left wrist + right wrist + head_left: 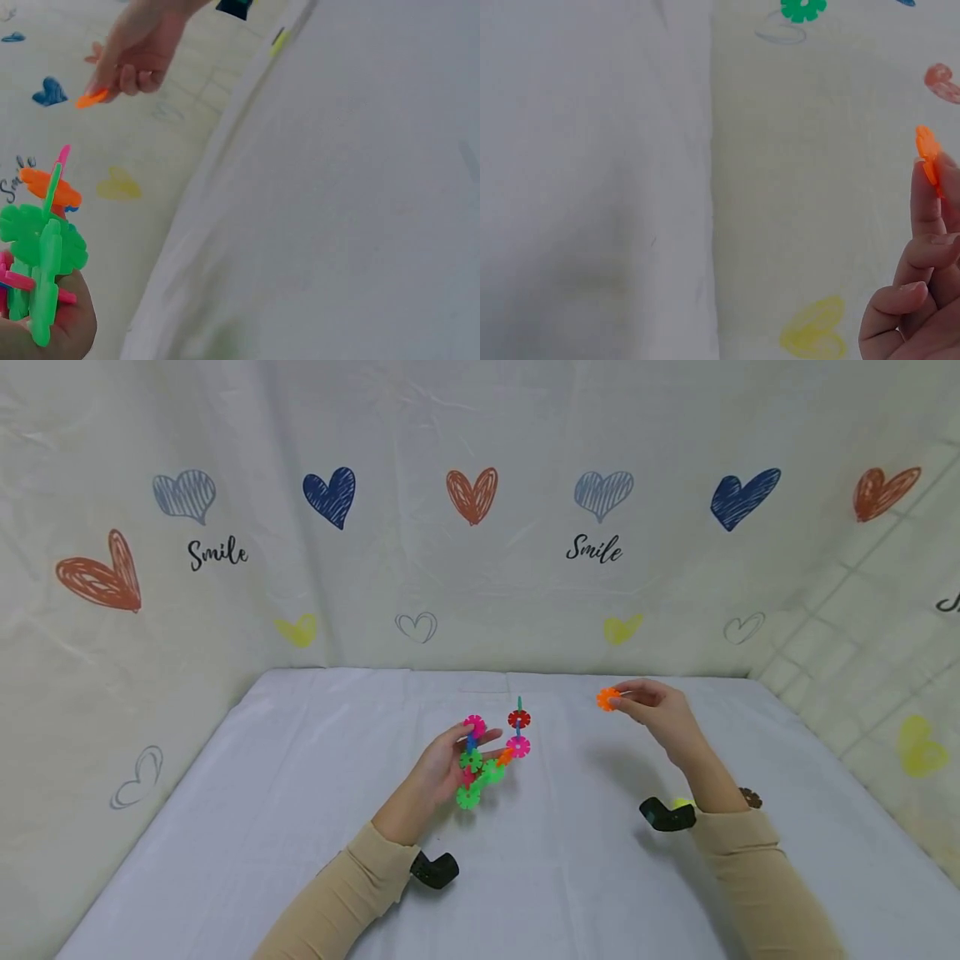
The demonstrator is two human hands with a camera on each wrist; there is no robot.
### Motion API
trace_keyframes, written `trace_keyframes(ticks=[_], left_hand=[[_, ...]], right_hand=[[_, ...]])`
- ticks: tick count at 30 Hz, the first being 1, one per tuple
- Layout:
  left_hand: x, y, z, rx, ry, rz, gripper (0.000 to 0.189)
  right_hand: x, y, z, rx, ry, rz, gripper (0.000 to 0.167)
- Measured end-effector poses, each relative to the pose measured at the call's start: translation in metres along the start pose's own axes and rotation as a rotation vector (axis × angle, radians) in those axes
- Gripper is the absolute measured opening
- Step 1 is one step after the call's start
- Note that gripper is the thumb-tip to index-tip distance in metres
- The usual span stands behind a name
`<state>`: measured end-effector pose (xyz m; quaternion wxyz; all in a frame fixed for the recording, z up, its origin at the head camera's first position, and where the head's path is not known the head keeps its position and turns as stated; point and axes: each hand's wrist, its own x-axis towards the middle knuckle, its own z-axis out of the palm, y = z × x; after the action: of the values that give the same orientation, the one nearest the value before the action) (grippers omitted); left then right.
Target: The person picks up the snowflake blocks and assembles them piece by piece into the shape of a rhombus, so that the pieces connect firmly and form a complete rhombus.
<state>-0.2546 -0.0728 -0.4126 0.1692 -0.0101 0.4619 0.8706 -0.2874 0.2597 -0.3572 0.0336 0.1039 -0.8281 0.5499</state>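
Your multicoloured chain of notched plastic discs [469,762], in your left hand [435,770], is left of the orange notched plastic disc [606,699] in your right hand [666,718], before the pale heart-printed cloth backdrop [517,585].

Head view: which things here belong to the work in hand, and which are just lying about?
In the work:
linked coloured discs, held by the left hand
loose orange disc, pinched by the right hand

Apparently just lying about:
yellow piece, partly hidden
brown disc, partly hidden
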Motion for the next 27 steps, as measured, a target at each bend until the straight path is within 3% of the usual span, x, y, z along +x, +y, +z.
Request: trace_keyframes(ticks=[8, 15, 27], left_hand=[[0.000, -0.001, 0.002, 0.018, 0.004, 0.000, 0.023], [-0.001, -0.001, 0.002, 0.005, -0.036, -0.062, 0.021], [0.000, -0.005, 0.002, 0.080, -0.084, -0.079, 0.021]], right_hand=[[0.014, -0.015, 0.041, 0.047, -0.057, -0.024, 0.032], [0.021, -0.024, 0.071, 0.055, -0.112, -0.063, 0.031], [0.022, -0.032, 0.107, 0.041, -0.208, -0.154, 0.022]])
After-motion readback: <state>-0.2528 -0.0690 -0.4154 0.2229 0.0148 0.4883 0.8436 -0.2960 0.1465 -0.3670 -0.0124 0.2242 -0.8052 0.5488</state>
